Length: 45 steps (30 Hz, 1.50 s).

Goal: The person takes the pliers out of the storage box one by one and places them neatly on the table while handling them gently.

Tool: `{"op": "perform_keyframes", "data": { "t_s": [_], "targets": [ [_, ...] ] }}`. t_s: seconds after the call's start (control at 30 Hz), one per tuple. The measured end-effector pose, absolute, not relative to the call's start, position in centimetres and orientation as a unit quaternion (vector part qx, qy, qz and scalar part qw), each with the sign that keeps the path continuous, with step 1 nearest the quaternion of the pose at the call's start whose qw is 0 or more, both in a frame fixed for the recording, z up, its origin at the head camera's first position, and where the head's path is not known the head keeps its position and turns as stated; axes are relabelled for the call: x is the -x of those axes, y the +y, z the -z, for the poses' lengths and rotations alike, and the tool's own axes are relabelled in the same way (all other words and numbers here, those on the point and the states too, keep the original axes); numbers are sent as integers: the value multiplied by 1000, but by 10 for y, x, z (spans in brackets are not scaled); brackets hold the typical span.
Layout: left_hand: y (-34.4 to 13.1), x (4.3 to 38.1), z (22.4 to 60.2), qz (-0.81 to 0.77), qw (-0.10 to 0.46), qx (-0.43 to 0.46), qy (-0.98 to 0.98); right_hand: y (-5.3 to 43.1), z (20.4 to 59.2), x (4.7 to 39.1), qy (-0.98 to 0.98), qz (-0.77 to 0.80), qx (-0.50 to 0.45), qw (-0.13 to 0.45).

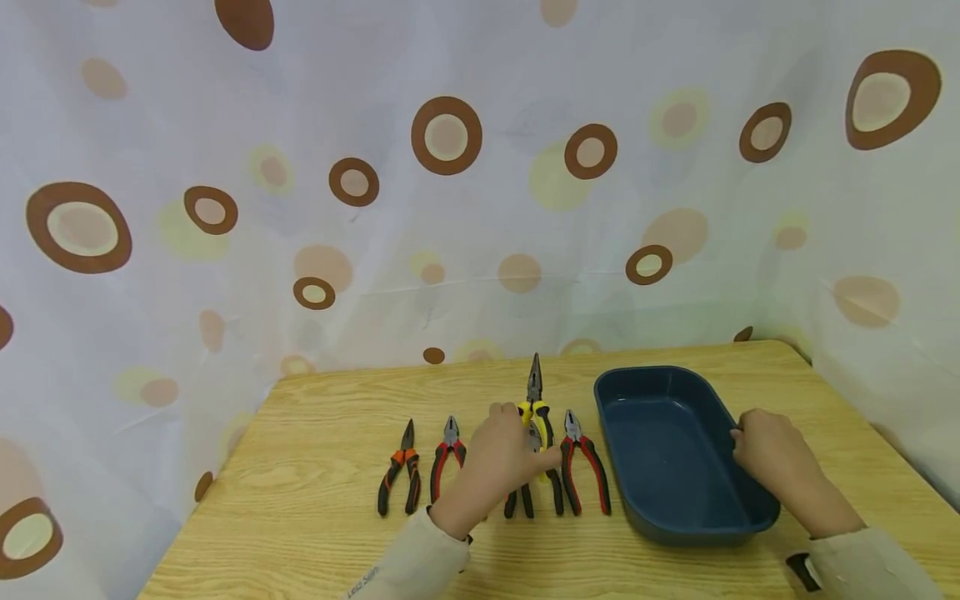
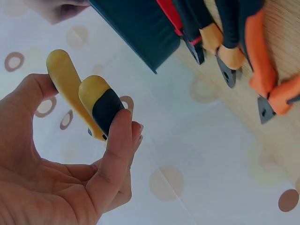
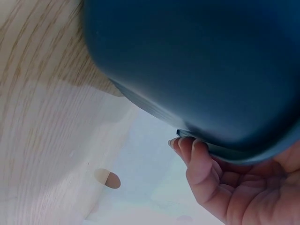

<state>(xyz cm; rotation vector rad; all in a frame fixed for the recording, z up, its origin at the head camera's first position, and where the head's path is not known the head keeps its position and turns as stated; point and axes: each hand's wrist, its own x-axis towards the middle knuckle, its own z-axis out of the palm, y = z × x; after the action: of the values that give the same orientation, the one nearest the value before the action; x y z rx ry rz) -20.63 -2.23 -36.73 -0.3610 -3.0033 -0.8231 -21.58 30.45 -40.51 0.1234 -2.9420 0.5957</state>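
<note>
My left hand point(image 1: 502, 446) holds a pair of long-nose pliers point(image 1: 535, 385) with yellow and black handles. Their pointed tips face up and away, over the row of tools. In the left wrist view the thumb and fingers pinch the two spread handles point(image 2: 70, 86). My right hand point(image 1: 776, 462) grips the right rim of a deep blue rectangular basin point(image 1: 652, 450). From the right wrist view, curled fingers point(image 3: 199, 159) hook at the basin's edge. Red-and-black pliers point(image 1: 573, 429) lie between the left hand and the basin.
Orange-and-black pliers point(image 1: 408, 458) and another red-handled pair point(image 1: 451, 433) lie left of the left hand. Dark handles point(image 1: 528, 502) of further pliers show partly behind that hand. A spotted curtain point(image 1: 450, 217) hangs behind the wooden table point(image 1: 315, 467).
</note>
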Motion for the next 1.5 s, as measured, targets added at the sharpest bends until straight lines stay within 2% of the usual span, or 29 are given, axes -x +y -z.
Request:
{"op": "perform_keyframes", "data": {
  "t_s": [0.6,0.9,1.5],
  "targets": [
    [-84,204,372,264,20,55,-963,303,405,219,-975,-198,-51,85],
    [-115,207,379,232,47,48,-970,304,404,219,-976,-200,-47,76],
    [-169,208,391,181,44,-8,-983,305,409,216,-975,-197,-49,93]
  ]
}}
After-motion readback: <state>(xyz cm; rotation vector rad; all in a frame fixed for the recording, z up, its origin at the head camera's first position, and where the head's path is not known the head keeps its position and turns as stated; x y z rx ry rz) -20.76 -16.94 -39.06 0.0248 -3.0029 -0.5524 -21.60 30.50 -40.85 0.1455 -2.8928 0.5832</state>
